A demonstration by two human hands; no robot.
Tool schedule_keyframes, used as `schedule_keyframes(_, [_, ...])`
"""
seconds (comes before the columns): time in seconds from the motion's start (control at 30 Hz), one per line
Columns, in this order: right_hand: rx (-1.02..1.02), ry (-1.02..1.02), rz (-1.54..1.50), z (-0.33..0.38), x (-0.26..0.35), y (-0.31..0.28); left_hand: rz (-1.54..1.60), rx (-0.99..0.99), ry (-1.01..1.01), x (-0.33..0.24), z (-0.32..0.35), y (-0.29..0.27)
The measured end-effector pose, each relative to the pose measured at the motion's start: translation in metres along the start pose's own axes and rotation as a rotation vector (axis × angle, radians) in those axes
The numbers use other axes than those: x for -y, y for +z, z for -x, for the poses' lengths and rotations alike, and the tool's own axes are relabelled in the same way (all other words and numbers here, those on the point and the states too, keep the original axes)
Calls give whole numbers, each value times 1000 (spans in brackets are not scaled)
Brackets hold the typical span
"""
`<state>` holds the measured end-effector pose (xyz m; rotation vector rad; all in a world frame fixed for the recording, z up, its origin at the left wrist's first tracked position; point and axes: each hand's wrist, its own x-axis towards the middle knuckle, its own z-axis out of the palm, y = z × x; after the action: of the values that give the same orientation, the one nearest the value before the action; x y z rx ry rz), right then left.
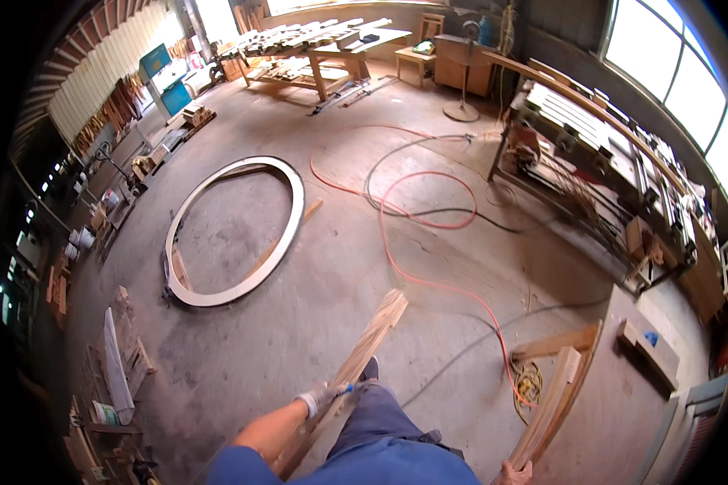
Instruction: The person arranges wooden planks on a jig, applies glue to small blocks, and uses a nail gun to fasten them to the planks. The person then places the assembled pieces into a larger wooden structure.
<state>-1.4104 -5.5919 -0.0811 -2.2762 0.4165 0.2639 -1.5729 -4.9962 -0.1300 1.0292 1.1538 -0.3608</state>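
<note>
My left hand [323, 398], in a pale glove, is closed on a long wooden board [372, 331]. The board slants along my left side, its far end out ahead above the floor. A small blue bit shows at the glove's fingers, too small to name. At the lower edge, my right hand [516, 473] looks bare and is closed round the near end of a curved wooden piece [548, 404]. This piece lies along the left edge of a brown tabletop [598, 404]. The lower part of the right hand is cut off by the picture's edge.
A large pale oval ring frame [298, 194] lies on the floor ahead left. A red hose [429, 281] and dark cables cross the floor. A coiled yellow cord [528, 380] hangs beside the tabletop. Loaded workbenches [323, 61] stand far off and at right; scrap wood [125, 356] lies left.
</note>
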Motion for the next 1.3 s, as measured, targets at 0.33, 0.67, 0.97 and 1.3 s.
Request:
schedule_keyframes(0.33, [338,302,296,-88,289,230,286,-162,-16,-95,-46,-174])
schedule_keyframes(0.67, [740,15,827,-246,379,411,368,-441,-199,-179,-139,-257])
schedule_keyframes(0.97, [697,78,657,-393,682,643,-150,-690,-263,-251,-252,-267])
schedule_keyframes(1.3, [764,-389,552,-486,998,922,430,-660,-262,-526,-415,-367])
